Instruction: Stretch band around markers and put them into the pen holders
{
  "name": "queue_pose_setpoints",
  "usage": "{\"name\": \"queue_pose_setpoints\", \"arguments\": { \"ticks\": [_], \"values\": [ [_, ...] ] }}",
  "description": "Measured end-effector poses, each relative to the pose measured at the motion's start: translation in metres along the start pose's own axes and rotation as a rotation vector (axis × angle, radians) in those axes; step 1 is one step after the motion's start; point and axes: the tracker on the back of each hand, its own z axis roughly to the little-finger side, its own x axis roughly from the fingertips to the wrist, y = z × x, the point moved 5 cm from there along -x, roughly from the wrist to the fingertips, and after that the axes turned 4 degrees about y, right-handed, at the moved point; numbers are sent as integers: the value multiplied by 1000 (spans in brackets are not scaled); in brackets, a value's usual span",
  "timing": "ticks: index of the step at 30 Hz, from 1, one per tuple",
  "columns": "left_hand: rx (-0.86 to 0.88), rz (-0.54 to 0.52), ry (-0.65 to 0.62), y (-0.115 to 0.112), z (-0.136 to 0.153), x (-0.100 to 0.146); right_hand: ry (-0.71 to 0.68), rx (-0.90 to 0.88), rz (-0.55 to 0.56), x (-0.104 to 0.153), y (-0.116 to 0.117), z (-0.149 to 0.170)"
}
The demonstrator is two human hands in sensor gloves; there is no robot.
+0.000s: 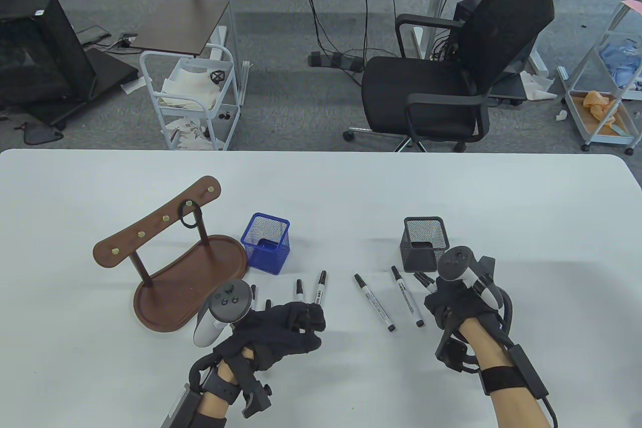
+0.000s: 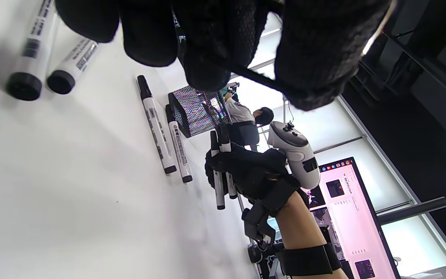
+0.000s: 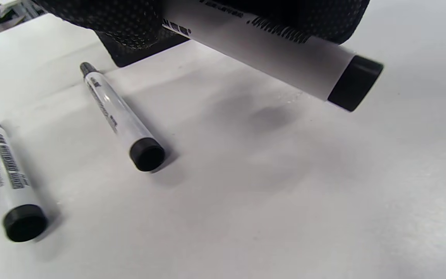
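Note:
My left hand hovers low at the front left, its curled fingers holding a thin black elastic band stretched between them. My right hand grips two white markers with black caps side by side, just in front of the black mesh pen holder. The held markers hang a little above the table. A blue mesh pen holder stands left of centre. Two loose markers lie between my hands. Others lie by my left fingers.
A brown wooden hook stand on an oval base stands at the left, with a black band hanging from a peg. One more marker peeks out beside my left tracker. Beyond the table's far edge are an office chair and a cart.

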Motion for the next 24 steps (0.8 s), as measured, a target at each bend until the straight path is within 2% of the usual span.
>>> {"name": "queue_pose_setpoints", "arguments": {
  "ticks": [10,24],
  "values": [
    [2,-5,-8,1,-1,1,-47,-80,-19,7,-4,-18],
    [4,-11,-15,3,-2,3,-46,-96,-4,1,6,-33]
  ]
}}
